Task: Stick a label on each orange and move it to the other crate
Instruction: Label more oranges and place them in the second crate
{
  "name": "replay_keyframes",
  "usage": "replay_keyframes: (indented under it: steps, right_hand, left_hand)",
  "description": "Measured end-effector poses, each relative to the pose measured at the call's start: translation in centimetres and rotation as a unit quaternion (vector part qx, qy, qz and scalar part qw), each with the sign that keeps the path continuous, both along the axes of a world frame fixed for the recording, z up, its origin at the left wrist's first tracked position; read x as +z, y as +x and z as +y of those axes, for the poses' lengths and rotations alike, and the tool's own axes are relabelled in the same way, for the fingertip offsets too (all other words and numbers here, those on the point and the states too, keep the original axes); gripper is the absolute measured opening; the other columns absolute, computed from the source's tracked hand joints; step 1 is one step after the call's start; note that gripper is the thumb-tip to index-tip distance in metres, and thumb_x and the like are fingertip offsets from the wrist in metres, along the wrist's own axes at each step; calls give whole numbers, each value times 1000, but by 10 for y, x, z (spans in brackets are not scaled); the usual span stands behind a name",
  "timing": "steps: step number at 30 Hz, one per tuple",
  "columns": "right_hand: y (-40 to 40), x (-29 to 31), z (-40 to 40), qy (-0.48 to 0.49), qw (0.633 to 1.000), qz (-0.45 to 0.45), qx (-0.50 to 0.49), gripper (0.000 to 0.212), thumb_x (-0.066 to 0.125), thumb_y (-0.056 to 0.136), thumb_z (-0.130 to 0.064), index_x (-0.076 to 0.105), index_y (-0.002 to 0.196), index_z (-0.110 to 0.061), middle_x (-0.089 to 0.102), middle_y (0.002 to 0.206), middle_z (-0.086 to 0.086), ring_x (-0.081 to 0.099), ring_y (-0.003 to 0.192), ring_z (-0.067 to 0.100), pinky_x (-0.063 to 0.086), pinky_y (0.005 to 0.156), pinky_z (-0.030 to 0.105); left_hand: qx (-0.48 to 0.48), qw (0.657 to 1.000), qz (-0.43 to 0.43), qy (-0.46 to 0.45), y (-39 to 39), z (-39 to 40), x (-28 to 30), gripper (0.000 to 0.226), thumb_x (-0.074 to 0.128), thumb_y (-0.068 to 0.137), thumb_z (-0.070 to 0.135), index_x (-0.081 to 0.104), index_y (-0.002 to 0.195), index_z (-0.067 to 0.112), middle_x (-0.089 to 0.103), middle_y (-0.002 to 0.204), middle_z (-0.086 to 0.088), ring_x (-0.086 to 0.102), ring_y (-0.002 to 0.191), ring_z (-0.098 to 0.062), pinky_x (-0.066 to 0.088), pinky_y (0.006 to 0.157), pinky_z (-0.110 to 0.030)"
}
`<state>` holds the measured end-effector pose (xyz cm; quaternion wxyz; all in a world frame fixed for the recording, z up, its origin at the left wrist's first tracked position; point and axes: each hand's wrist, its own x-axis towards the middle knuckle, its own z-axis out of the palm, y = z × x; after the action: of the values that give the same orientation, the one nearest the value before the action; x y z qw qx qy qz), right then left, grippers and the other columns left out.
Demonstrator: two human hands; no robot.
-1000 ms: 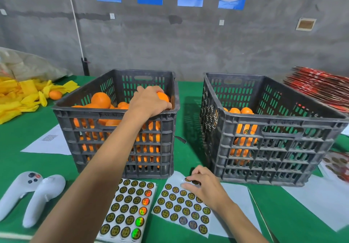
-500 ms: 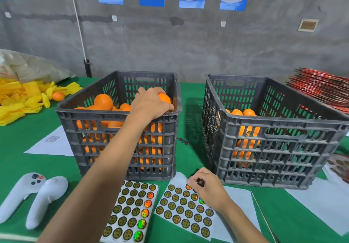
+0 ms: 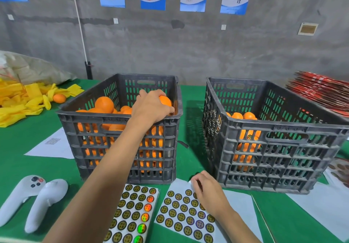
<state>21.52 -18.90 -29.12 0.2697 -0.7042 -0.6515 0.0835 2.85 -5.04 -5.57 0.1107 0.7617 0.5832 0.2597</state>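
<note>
Two dark grey slotted crates stand on the green table. The left crate (image 3: 120,155) is piled with oranges, and my left hand (image 3: 151,106) grips one orange (image 3: 165,100) at its near right corner, just above the rim. The right crate (image 3: 273,157) holds a few oranges (image 3: 243,116), one bearing a round label. My right hand (image 3: 207,189) rests on the right label sheet (image 3: 181,214) with curled fingers at its top edge. Whether a label is pinched between them is hidden. A second label sheet (image 3: 132,210) lies to the left.
Two white handheld controllers (image 3: 32,201) lie at the front left. Yellow foam sleeves and a loose orange (image 3: 59,98) sit at the far left, a white paper (image 3: 51,144) beside the left crate, red printed sheets (image 3: 321,93) at the far right, more papers at the front right.
My left hand has stayed on the orange at the crate's corner. My right hand has shifted slightly along the top of the right label sheet, fingers working at a label.
</note>
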Motion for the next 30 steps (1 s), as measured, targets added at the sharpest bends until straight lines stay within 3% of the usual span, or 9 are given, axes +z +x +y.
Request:
replay_keyframes:
  steps: [5, 7, 10, 13, 20, 24, 27, 30]
  right_hand:
    - [-14, 46, 11, 18, 992, -80, -91, 16, 34, 110, -28, 45, 103, -18, 57, 96, 4, 64, 76, 28, 51, 67, 43]
    - [-22, 80, 17, 84, 988, -77, -99, 16, 35, 110, -26, 45, 102, -17, 57, 94, 7, 63, 73, 32, 49, 65, 44]
    - [-32, 138, 30, 200, 972, -46, -110, 23, 37, 110, -30, 49, 98, -15, 56, 91, 9, 57, 66, 33, 47, 61, 43]
    - [-39, 185, 45, 269, 952, -81, -119, 27, 37, 111, -28, 54, 103, -9, 58, 95, 9, 62, 70, 32, 53, 61, 46]
    - [-57, 219, 61, 262, 942, -151, -143, 32, 32, 111, -33, 56, 113, -13, 59, 107, 6, 66, 80, 30, 55, 67, 45]
    - [-59, 215, 55, 316, 939, -87, -102, 29, 38, 109, -30, 62, 110, -13, 62, 104, 5, 65, 80, 29, 54, 65, 46]
    - [-63, 218, 50, 326, 940, -49, -81, 39, 35, 109, -41, 63, 118, -16, 66, 110, 5, 67, 87, 26, 56, 72, 41]
    - [-60, 227, 49, 319, 941, -2, -113, 49, 48, 102, -55, 58, 130, -16, 69, 117, 5, 69, 97, 26, 55, 79, 41]
  left_hand:
    - [-20, 998, -55, 23, -1, -2, -2, 67, 76, 82, 57, 52, 140, 36, 44, 138, -11, 53, 120, -37, 48, 93, -47]
    - [-38, 994, -89, 45, -1, -4, -1, 70, 77, 80, 60, 51, 140, 34, 45, 135, -8, 54, 117, -34, 46, 88, -43]
    - [-56, 989, -121, 64, -2, -6, 0, 79, 80, 77, 62, 48, 141, 26, 49, 137, -5, 54, 120, -28, 48, 92, -43]
    - [-82, 983, -149, 74, -3, -10, 0, 78, 84, 76, 58, 49, 136, 24, 52, 136, 0, 55, 116, -22, 50, 90, -41]
    - [-159, 962, -194, 106, -7, -14, -2, 68, 90, 73, 42, 53, 129, 33, 53, 130, 9, 55, 113, -14, 51, 90, -34]
    - [-189, 951, -214, 122, -10, -11, -5, 68, 91, 73, 35, 54, 130, 35, 52, 130, 12, 54, 117, -12, 56, 94, -40]
    - [-200, 944, -225, 137, -7, -8, -6, 67, 89, 77, 26, 52, 133, 33, 49, 127, 14, 53, 116, -10, 58, 93, -36]
    - [-264, 923, -255, 115, -3, -7, -6, 75, 84, 80, 11, 50, 145, 26, 48, 131, 10, 57, 121, -12, 60, 93, -30]
